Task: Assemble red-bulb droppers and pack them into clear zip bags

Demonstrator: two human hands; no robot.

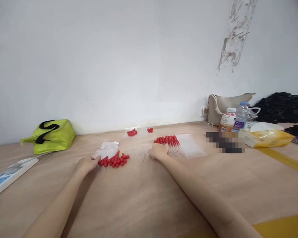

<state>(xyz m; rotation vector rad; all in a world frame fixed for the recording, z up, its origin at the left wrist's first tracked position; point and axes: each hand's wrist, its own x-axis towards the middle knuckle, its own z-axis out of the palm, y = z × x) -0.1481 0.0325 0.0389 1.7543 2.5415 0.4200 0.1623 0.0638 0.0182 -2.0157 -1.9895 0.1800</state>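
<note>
Red rubber bulbs [116, 161] lie in a loose pile on the brown table covering. At the pile's left end, my left hand [86, 164] has its thumb and fingers closed around a red bulb, close to a clear zip bag [110, 145]. Thin clear dropper tubes [138, 152] are spread to the right of the pile. My right hand [159, 151] is curled down between these tubes and a row of droppers with red bulbs [167, 140] on their ends. Its fingertips are hidden, so what they pinch cannot be made out.
Behind lies another clear bag [141, 133] with red bulbs and tubes. A flat clear bag [191, 145] is right of the row. Farther right stand bottles [227, 119], a tissue pack [269, 136] and a grey bag [228, 101]. Leftward are a yellow-green bag [57, 137] and power strip [15, 175].
</note>
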